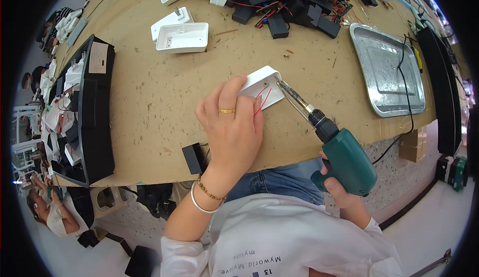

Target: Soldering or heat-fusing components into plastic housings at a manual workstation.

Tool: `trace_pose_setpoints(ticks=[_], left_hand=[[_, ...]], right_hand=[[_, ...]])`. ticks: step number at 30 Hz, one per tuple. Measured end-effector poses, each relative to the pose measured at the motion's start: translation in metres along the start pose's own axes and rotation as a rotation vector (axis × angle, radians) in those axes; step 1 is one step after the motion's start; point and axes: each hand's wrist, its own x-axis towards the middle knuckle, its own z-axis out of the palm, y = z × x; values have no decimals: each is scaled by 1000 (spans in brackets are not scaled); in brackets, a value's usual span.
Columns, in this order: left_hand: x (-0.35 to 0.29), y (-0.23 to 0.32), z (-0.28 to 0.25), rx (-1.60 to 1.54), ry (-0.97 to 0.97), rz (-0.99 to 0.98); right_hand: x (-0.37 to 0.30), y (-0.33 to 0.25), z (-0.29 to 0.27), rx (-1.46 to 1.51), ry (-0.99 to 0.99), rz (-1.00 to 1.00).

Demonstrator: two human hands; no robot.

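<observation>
Left hand (232, 120) has its grip clamped on a white plastic case (259, 80) over the middle of the worktop (144, 102), with a couple of thin red wires (265, 100) showing inside. Right hand's (340, 191) grip is wrapped round a green soldering gun (349, 162), tip right by the case's far-right edge (can't tell if it's touching), and a little black box (190, 158) sits beside the left wrist.

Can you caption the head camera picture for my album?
Left hand holds a white case with red wires; right hand points a green soldering gun at it.
</observation>
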Motion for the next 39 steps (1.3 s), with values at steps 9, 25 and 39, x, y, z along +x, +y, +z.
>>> trace_pose_setpoints(ticks=[9, 25, 39], left_hand=[[-4, -2, 6, -50, -9, -5], [-5, -3, 8, -31, -17, -20], [-5, -3, 8, -12, -19, -39]], right_hand=[[5, -3, 6, -124, -17, -59], [7, -9, 10, -275, -75, -47], [9, -10, 10, -293, -81, -77]])
